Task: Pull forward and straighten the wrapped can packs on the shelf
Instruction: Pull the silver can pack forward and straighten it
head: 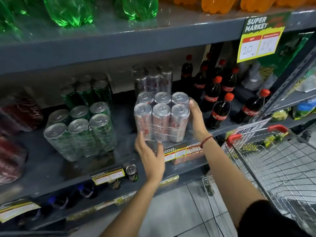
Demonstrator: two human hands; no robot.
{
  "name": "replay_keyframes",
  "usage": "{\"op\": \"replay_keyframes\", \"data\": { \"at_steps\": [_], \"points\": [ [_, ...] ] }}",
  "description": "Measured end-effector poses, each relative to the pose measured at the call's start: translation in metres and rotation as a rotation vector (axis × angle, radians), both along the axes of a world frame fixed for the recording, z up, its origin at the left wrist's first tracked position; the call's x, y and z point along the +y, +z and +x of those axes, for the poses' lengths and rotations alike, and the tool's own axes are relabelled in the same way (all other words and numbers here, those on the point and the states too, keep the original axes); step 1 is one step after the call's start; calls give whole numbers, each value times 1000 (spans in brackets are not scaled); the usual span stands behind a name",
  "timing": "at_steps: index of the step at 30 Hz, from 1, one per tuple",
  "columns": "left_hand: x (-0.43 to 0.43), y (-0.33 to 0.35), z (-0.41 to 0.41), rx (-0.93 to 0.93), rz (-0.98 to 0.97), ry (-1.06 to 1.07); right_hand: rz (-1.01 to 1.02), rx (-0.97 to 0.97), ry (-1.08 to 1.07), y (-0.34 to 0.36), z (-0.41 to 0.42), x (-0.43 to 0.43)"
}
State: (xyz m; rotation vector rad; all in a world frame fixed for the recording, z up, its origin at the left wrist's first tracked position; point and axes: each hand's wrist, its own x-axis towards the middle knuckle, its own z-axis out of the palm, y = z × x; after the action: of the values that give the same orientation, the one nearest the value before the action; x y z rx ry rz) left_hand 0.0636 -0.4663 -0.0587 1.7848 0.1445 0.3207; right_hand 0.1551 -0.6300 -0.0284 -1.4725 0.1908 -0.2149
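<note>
A shrink-wrapped pack of silver cans stands at the front edge of the grey middle shelf. My right hand lies flat against the pack's right side. My left hand touches its lower left front corner, fingers spread. A second silver pack stands behind it, deeper on the shelf. Left of these, a wrapped pack of green cans sits turned at an angle, with another green pack behind it. Red wrapped packs stand at the far left, blurred.
Cola bottles with red caps stand just right of the silver pack. A wire shopping trolley is at the lower right, close to my right arm. Loose dark cans sit on the shelf below. Green and orange bottles fill the top shelf.
</note>
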Motion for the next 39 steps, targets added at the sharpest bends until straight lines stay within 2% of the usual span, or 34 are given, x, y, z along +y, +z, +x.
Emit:
{"op": "replay_keyframes", "data": {
  "at_steps": [3,5,9,15,18,20,24,27,29,31,33,36,39],
  "points": [
    [-24,3,-6,118,7,-218,8,49,138,6,9,-2],
    [-29,1,-1,176,-2,-276,26,36,131,4,8,-2],
    [-16,-7,19,202,-29,-311,17,-63,-46,-8,-14,6],
    [6,-3,88,241,-286,-398,-46,-170,-412,-27,-61,60],
    [12,12,109,360,-184,-324,-180,-173,-485,-24,-67,86],
    [17,17,105,375,-65,-178,-170,-158,-451,-23,-65,80],
    [3,14,34,95,-81,88,-90,-191,-393,-13,-53,42],
    [-35,6,-14,80,-7,-79,-46,-42,-323,10,-12,12],
    [-56,5,-21,134,49,-251,-24,59,-136,20,18,-1],
    [-65,7,-17,193,89,-299,71,138,98,23,37,-5],
    [-64,6,-15,218,122,-318,77,189,240,21,44,-8],
    [-54,2,-17,210,179,-369,-6,189,208,20,48,-14],
    [-44,2,-9,229,135,-340,-79,166,148,14,44,-16]
  ]
}}
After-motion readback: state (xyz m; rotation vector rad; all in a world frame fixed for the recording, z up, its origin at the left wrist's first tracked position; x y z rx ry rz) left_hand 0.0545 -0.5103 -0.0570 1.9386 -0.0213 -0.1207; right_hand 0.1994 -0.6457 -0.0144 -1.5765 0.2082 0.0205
